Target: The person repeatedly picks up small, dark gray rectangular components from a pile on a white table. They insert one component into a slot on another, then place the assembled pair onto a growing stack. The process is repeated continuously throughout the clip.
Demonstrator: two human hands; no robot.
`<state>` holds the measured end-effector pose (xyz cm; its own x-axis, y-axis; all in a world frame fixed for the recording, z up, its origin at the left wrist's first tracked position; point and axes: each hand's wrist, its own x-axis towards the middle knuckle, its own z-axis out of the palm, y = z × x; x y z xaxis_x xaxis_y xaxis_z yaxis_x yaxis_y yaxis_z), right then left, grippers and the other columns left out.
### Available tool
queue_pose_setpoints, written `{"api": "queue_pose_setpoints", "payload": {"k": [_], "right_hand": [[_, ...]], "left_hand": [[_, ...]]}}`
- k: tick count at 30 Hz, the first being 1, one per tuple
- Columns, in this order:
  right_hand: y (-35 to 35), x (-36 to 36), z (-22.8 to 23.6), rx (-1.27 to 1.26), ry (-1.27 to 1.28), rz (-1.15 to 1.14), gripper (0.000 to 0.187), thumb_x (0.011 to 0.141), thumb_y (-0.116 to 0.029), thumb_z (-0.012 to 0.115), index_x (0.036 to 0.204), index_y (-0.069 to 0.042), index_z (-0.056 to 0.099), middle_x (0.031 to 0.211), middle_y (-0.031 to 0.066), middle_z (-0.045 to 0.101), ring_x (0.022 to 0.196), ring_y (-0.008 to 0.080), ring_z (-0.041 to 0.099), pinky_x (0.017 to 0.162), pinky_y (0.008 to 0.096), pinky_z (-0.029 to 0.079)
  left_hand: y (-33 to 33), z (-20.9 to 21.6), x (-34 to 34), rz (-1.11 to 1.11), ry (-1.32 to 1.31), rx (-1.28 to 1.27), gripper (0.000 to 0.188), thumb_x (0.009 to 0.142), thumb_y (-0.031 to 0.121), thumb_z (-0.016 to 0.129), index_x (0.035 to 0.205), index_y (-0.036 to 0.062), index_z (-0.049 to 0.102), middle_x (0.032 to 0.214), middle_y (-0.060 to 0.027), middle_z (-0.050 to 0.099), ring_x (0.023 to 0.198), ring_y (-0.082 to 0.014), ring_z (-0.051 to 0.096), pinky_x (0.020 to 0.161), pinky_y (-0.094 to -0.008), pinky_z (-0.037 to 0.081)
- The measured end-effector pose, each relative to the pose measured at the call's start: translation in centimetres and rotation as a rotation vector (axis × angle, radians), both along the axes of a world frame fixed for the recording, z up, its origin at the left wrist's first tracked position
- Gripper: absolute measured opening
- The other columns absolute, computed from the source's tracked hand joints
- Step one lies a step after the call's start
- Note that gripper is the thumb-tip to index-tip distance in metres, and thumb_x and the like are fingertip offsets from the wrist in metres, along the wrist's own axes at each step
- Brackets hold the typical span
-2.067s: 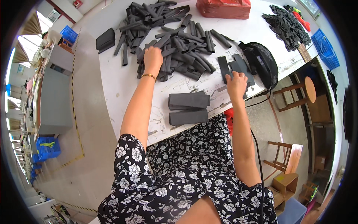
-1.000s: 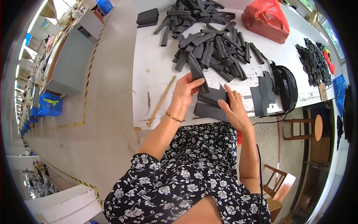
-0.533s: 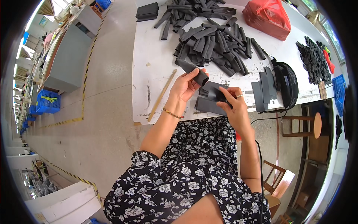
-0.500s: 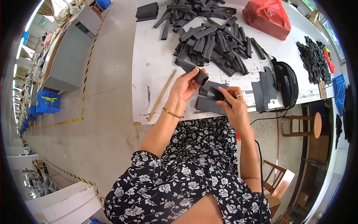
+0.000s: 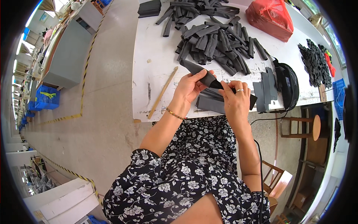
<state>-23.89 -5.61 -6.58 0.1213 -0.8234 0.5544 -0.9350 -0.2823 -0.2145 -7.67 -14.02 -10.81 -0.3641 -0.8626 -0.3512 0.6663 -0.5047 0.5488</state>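
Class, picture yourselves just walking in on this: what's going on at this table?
At a white table, the person's left hand grips a dark tube, while the right hand grips a dark strip close to the tube's nearer end. Whether the strip is inside the tube is hard to tell. Below the hands, flat dark pieces lie near the table's edge; a pile of similar tubes lies beyond. A wooden stick lies to the left.
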Motion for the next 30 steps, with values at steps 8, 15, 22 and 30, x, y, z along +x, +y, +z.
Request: {"api": "queue_pose_setpoints", "payload": {"k": [8, 15, 22, 30], "right_hand": [[-0.1, 0.7, 0.0, -0.052, 0.083, -0.056, 0.032, 0.078, -0.015, 0.073, 0.109, -0.007, 0.068, 0.097, 0.0046, 0.053, 0.091, 0.025, 0.051, 0.077, 0.0396, 0.042], [-0.1, 2.3, -0.4, -0.074, -0.052, -0.047, 0.051, 0.079, -0.014, 0.074, 0.125, 0.0, 0.057, 0.108, 0.0121, 0.05, 0.095, 0.0306, 0.05, 0.083, 0.0436, 0.041], [1.7, 3.1, -0.8, 0.049, -0.349, 0.145, 0.059, 0.074, 0.0, 0.075, 0.127, 0.001, 0.046, 0.116, 0.0217, 0.053, 0.103, 0.0394, 0.053, 0.087, 0.0481, 0.045], [0.5, 2.6, 0.0, 0.064, -0.304, 0.254, 0.042, 0.073, 0.004, 0.072, 0.109, -0.002, 0.052, 0.11, 0.0218, 0.056, 0.098, 0.0421, 0.058, 0.081, 0.046, 0.05]], "left_hand": [[0.7, 0.2, -0.5, 0.014, -0.003, -0.047, 0.023, 0.09, 0.009, 0.068, 0.107, -0.0045, 0.059, 0.11, -0.0186, 0.067, 0.099, -0.0267, 0.068, 0.084, -0.035, 0.06], [3.3, 3.0, -1.5, 0.207, -0.074, -0.294, 0.035, 0.089, 0.006, 0.068, 0.119, -0.0042, 0.053, 0.111, -0.0195, 0.067, 0.099, -0.0239, 0.067, 0.086, -0.0342, 0.057], [2.8, 2.5, -1.4, 0.06, 0.124, -0.495, 0.028, 0.102, 0.028, 0.051, 0.111, 0.0018, 0.057, 0.097, -0.0142, 0.069, 0.115, -0.0304, 0.06, 0.102, -0.0432, 0.045], [4.4, 1.7, -2.4, 0.074, 0.188, -0.361, 0.028, 0.103, 0.029, 0.049, 0.105, 0.0029, 0.06, 0.097, -0.0144, 0.069, 0.124, -0.0318, 0.054, 0.103, -0.0439, 0.045]]}}
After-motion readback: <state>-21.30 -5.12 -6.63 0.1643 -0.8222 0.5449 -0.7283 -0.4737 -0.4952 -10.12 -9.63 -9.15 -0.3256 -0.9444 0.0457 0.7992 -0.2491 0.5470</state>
